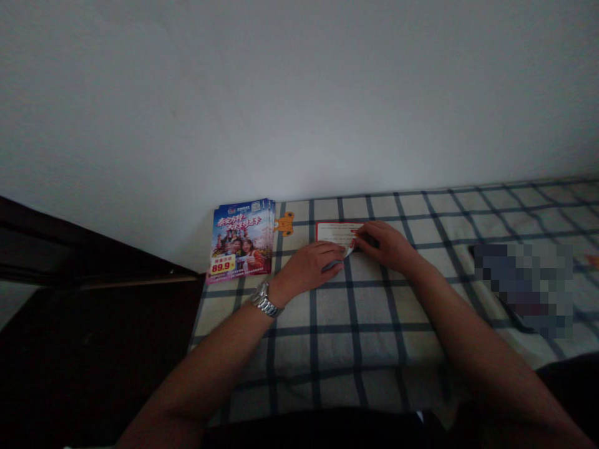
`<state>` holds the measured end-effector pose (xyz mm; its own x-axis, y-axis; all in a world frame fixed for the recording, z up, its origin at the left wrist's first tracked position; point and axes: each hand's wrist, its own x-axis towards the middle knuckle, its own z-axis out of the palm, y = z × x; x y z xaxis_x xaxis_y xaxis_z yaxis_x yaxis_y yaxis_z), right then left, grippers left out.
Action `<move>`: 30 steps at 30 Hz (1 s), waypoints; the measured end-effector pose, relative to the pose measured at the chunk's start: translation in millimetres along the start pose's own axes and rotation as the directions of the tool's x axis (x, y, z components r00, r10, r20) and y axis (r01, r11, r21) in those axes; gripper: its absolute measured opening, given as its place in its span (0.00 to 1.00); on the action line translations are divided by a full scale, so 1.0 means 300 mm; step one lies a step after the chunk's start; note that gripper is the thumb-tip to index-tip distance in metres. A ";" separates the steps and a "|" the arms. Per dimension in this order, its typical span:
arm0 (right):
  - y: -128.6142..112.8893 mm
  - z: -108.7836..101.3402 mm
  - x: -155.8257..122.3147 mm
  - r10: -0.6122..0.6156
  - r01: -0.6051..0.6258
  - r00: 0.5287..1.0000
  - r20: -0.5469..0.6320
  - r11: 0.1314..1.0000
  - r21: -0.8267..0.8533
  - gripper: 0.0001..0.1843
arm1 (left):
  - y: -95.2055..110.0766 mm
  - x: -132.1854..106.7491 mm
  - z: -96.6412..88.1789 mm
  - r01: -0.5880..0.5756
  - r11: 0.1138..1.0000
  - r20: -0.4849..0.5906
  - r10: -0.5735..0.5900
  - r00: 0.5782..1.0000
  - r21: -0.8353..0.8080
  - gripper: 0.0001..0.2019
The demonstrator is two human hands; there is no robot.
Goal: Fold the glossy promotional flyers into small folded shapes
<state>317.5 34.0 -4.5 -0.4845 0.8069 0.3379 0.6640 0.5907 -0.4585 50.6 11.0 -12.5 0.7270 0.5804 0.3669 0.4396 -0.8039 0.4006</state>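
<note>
A red-bordered leaflet (333,232) with lines of print lies on the checked cloth, its lower right part bent up into a fold. My left hand (312,267), with a metal watch on the wrist, holds the leaflet's near edge, fingers close together and thumb below. My right hand (384,246) pinches the right side by the fold, fingertips bent in. Part of the paper is hidden under both hands. To the left of them lies a stack of colourful flyers (241,240) marked 89.9.
The checked cloth (374,312) has a printed orange bear (284,224) beside the flyers. A flat dark-edged object (519,287), blurred out, lies at the right. Behind stands a pale wall (299,100). Dark furniture (84,249) and a dark gap are at the left.
</note>
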 end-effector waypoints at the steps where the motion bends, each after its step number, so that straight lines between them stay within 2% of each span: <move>1: 0.000 0.006 0.001 0.003 -0.003 1.000 -0.009 1.000 -0.001 0.08 | 0.000 0.000 0.001 -0.005 1.000 0.001 0.005 1.000 -0.001 0.11; 8: -0.006 0.046 0.017 0.045 -0.048 0.998 -0.048 0.998 -0.050 0.09 | 0.013 0.002 -0.006 0.017 0.998 0.003 -0.018 1.000 0.062 0.11; 16: 0.007 0.082 0.028 0.050 -0.060 0.994 -0.093 0.993 -0.101 0.05 | 0.021 0.008 -0.009 0.011 0.993 0.035 -0.015 0.999 0.119 0.11; 21: 0.007 0.087 0.032 0.053 -0.066 0.993 -0.103 0.990 -0.123 0.05 | 0.014 0.012 0.000 -0.024 0.990 0.068 0.014 0.998 0.142 0.12; 25: -0.001 0.084 0.034 0.058 -0.071 0.994 -0.098 0.989 -0.132 0.05 | 0.017 0.010 0.000 -0.020 0.989 0.066 0.010 0.998 0.147 0.17; 30: -0.005 0.072 0.032 0.021 -0.033 0.996 -0.086 0.989 -0.147 0.05 | 0.021 0.010 0.003 -0.037 0.989 0.041 0.032 0.999 0.142 0.17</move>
<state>299.5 40.9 -18.3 -0.4198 0.8159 0.3976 0.7561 0.5567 -0.3441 56.1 7.5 -9.8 0.7615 0.5488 0.3449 0.4826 -0.8352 0.2637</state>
